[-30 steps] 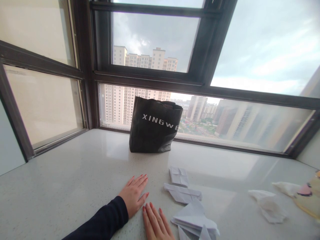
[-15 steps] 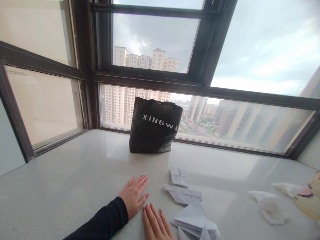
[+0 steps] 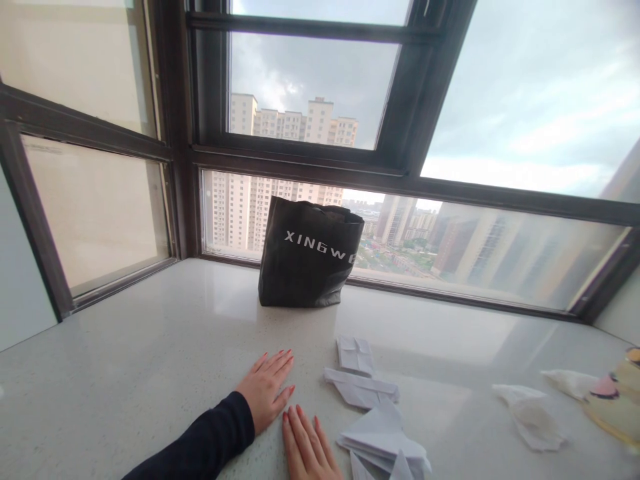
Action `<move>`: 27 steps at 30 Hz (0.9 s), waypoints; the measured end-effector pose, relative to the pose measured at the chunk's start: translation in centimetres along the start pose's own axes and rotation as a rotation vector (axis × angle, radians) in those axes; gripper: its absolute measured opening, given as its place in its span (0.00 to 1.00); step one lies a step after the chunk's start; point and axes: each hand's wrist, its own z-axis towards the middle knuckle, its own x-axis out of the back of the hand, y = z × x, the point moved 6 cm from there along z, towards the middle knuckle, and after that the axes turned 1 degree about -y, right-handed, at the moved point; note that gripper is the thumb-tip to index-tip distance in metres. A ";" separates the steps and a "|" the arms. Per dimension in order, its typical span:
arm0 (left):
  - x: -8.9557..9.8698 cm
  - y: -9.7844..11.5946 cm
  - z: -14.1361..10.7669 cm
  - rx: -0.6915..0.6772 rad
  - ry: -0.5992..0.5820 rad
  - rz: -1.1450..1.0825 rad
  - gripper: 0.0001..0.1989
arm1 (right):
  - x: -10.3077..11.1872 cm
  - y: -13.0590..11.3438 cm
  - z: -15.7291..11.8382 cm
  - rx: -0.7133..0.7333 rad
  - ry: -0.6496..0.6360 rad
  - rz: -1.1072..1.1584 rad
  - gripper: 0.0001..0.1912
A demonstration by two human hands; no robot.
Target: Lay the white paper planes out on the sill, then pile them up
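My left hand (image 3: 267, 390) lies flat on the speckled white sill (image 3: 150, 373), palm down with fingers stretched out and a dark sleeve at the wrist. Beside it, lower in the view, my right hand (image 3: 309, 445) also rests flat; its wrist is cut off by the bottom edge. Neither holds anything. Just right of my hands is a column of folded white papers: a square one (image 3: 355, 355) at the top, a long slanted one (image 3: 361, 388) under it, and a larger pointed one (image 3: 383, 433) nearest me. More folded points show at the bottom edge.
A black bag (image 3: 307, 257) with white lettering stands upright near the window. Two crumpled white tissues (image 3: 533, 417) lie at the right, near a yellowish item with a pink patch (image 3: 610, 393). Dark window frames (image 3: 300, 163) border the sill.
The view has shifted very slightly. Both hands and the folded papers keep their places on the sill.
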 end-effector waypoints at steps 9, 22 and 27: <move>2.9 2.7 0.8 -0.073 0.079 0.010 0.24 | 10.7 6.1 8.5 -0.115 -0.104 0.019 0.24; -1.7 17.4 0.9 -0.396 0.051 -0.029 0.23 | 1.8 18.3 5.4 -0.472 -0.743 0.179 0.32; 1.6 12.3 0.9 -0.172 -0.124 -0.157 0.28 | 2.3 18.5 4.4 -0.545 -0.625 0.093 0.23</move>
